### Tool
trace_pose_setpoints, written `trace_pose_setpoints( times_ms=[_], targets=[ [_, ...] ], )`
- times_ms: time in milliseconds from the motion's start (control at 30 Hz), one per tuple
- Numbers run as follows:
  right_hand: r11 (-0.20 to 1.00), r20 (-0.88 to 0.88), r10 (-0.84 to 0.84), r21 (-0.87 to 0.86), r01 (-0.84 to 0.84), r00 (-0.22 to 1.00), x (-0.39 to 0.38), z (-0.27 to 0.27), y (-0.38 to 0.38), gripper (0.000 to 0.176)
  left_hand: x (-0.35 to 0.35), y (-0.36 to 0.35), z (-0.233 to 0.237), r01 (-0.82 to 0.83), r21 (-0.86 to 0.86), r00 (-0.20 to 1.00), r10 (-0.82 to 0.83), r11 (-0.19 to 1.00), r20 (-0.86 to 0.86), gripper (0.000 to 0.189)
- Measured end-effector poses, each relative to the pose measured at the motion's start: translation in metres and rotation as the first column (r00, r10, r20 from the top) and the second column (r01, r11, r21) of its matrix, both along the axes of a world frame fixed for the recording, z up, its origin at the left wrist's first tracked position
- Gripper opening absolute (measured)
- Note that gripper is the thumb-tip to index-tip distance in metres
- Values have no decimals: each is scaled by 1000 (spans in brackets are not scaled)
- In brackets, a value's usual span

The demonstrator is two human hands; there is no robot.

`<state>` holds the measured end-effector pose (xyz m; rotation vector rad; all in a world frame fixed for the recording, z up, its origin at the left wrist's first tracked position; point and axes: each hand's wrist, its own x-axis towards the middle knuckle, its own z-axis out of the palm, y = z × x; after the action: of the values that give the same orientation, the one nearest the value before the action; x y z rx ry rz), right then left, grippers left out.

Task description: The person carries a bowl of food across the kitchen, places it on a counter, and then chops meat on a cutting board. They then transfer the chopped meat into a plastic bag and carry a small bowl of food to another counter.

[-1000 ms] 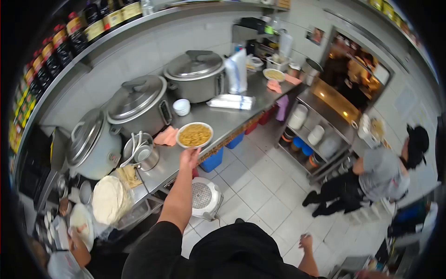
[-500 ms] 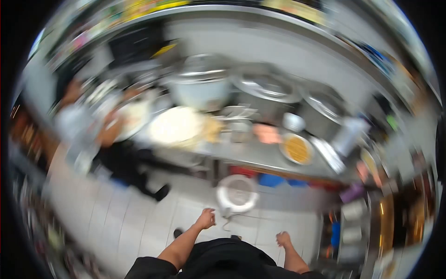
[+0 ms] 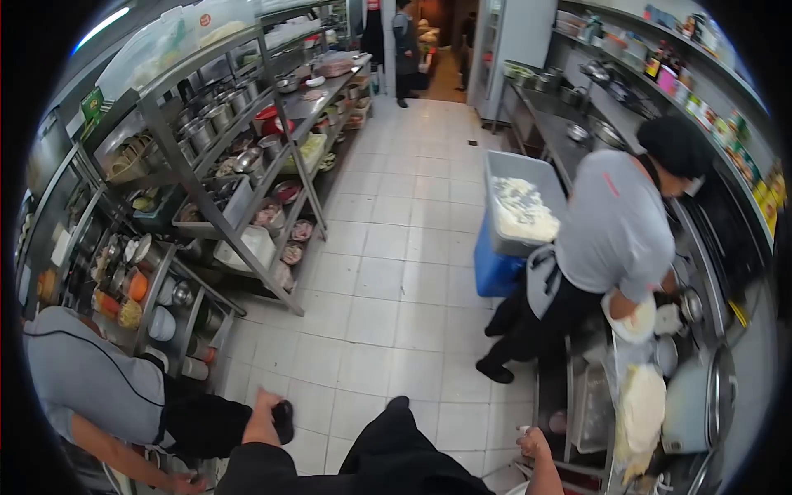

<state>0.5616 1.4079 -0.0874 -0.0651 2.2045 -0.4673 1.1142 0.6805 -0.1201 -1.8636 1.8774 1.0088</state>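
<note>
My left hand (image 3: 268,398) hangs low over the floor beside the person on the left, in front of that person's dark shoe; its fingers do not show clearly. At the lower right, my right hand (image 3: 535,444) has curled fingers, with a small whitish spot at the fingertips that I cannot make out. It is nearest to the steel counter, where a large pale, flat mass (image 3: 642,408) lies beside a big lidded pot (image 3: 689,408). Under the counter sits a clear plastic tub (image 3: 590,404).
A co-worker (image 3: 615,223) bends over a white bowl (image 3: 634,320) at the counter. Behind stands a grey tub (image 3: 497,235) of white food on a blue bin (image 3: 495,268). Another person (image 3: 91,379) is close on my left. Laden shelves (image 3: 214,194) flank the tiled aisle (image 3: 371,264).
My view has swung left, from facing the counter to looking down the aisle. The counter and co-worker are now on the right; a second person appears at left. Both my hands stay low.
</note>
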Motion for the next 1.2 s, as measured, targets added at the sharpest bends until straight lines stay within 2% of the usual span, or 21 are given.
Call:
trace_pose_setpoints(
  times_ms=[67,133,200,233,267,333,400,567,633,700,733,800,833,900,967,1000,1067,1100,1133,1167,1200],
  targets=[
    [981,141,-106,-144,126,984,-33,-6,-76,22,-15,19,-6,-87,210,994,71,974,85,62],
    [981,128,-125,-134,142,984,-48,-7,-143,20,-71,16,4,-234,15,967,231,972,112,54],
    [965,154,-123,-211,154,981,-58,14,-208,21,-225,60,-49,60,201,994,-77,978,79,78],
    [961,156,-121,-229,155,980,-71,1,-228,21,-247,30,-25,205,286,973,-228,936,48,91],
    [989,110,-38,-141,53,993,-84,-25,-238,23,-312,33,-12,460,50,887,-461,886,12,99],
    [997,68,54,-55,-50,996,-124,-46,-272,25,-427,14,29,684,-317,566,-753,657,-337,76],
    [1000,140,7,-27,-3,990,-166,-42,-304,27,-534,-20,80,737,-389,301,-783,553,-544,60],
    [978,204,-95,-164,129,974,-304,-71,-440,15,-684,-126,106,706,-267,431,-697,656,-572,57],
    [969,143,210,-164,-186,967,-373,-59,-520,35,-697,-190,56,727,-220,546,-741,651,-390,60],
    [724,-97,687,11,-689,720,-442,-51,-608,62,-677,-258,16,741,-57,653,-737,670,-172,62],
    [705,-82,705,-21,-709,704,-479,-41,-654,77,-668,-294,3,756,107,650,-760,646,3,65],
    [616,-305,756,33,-787,579,-547,-20,-751,60,-654,-348,24,464,167,860,-488,870,151,67],
    [619,-386,730,22,-785,565,-580,-7,-796,56,-648,-369,30,399,26,903,-397,917,161,62],
    [601,-472,708,11,-799,526,-640,25,-888,52,-635,-407,36,206,-240,969,-232,949,-88,59],
    [677,-407,486,-385,-628,773,-688,61,-968,52,-638,-431,40,90,-268,987,-122,959,-106,58],
    [661,-413,502,-383,-645,760,-708,69,-1007,52,-640,-445,35,-2,-293,992,-35,956,-119,57],
    [654,-463,541,-293,-698,702,-746,72,-1082,49,-643,-474,-1,88,-155,996,-90,984,-6,58],
    [645,-464,548,-296,-705,696,-766,56,-1112,49,-654,-495,-11,-63,127,998,65,990,-16,56],
    [629,-495,619,-151,-762,610,-787,28,-1136,49,-674,-503,-12,-471,272,862,504,839,-63,58],
    [606,-510,683,-3,-795,523,-804,3,-1156,49,-692,-529,-27,-669,362,728,672,649,140,61],
    [611,-489,708,62,-789,510,-815,-15,-1168,51,-710,-565,-32,-585,398,777,629,707,24,62]
  ],
)
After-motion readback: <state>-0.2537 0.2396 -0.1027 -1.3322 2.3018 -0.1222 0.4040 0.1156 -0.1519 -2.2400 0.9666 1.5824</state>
